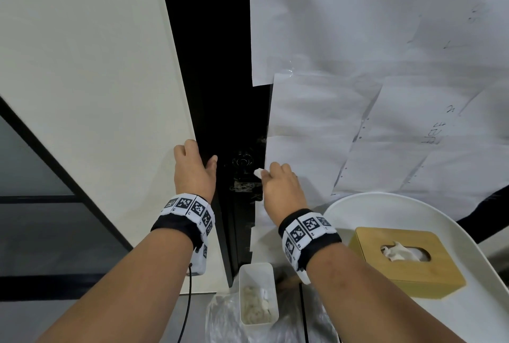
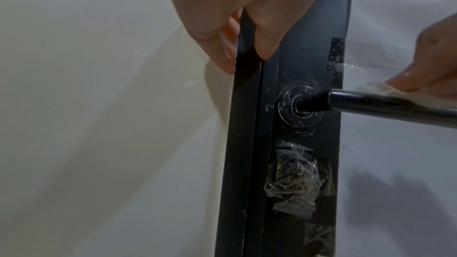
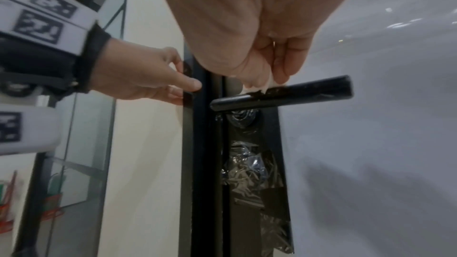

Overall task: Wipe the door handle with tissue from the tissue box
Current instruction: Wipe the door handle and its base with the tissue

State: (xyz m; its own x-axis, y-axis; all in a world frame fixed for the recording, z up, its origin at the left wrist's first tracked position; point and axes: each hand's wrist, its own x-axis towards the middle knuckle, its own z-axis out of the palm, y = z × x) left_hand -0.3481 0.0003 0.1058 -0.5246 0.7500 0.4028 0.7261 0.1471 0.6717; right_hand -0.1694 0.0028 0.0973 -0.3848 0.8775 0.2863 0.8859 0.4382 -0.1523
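A: Left side first. What is the left hand [image 1: 192, 169] doing?

B: It sits on the black door edge [image 2: 247, 124] above the lever. Thumb on the door-face side, fingers [image 2: 227, 54] on the far side beside the white wall panel [image 1: 91, 67], so the edge is pinched between them. It holds nothing else.

A: And the handle?

B: The black cylindrical metal door handle [image 3: 284, 93] sticks out to the right from a round rosette on the black lock plate [image 2: 306, 144]. Crumpled clear tape covers the plate below the rosette.

A: Right hand?

B: The right hand [image 1: 281, 188] is above the lever with fingers curled down, pinching a small white wad of tissue [image 3: 269, 84] between thumb and fingertips. The wad touches the top of the lever about midway along it. In the head view a white scrap shows at the fingertips.

A: Door surface?

B: White paper sheets [image 1: 371, 67] are taped over it, right of the lock plate.

A: Tissue box?

B: The tan wooden tissue box [image 1: 407, 260] stands on a white round tray [image 1: 468, 315] at lower right, well apart from the handle, with a tissue poking out of its oval slot. A white rectangular bin [image 1: 257, 293] holding crumpled tissues stands on the floor below the hands.
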